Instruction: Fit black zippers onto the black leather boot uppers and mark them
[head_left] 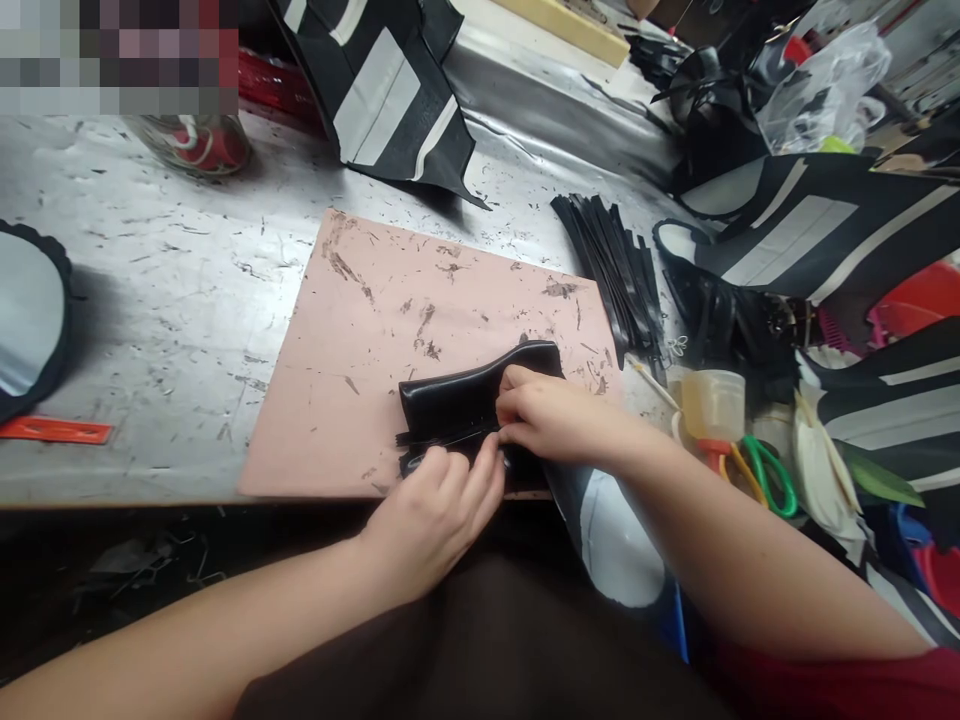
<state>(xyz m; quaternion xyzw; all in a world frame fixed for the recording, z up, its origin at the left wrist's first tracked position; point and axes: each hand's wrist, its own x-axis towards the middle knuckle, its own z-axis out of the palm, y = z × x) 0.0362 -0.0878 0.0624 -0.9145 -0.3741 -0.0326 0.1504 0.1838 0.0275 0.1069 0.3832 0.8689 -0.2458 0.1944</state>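
A shiny black leather piece lies folded on the pink board, near the table's front edge. My left hand is closed on its near edge, fingers pressed together. From the right, my right hand pinches the same piece, and the fingertips of both hands almost meet. Narrow black strip ends stick out at the fold's left side; what lies between my fingertips is too small to make out. A part with a white backing hangs over the table edge below my right forearm.
Black strips lie in a bundle at the board's right. Beyond stand a glue bottle, green-handled scissors and black pieces with white patches. Another patched piece is at the back. An orange tool lies left.
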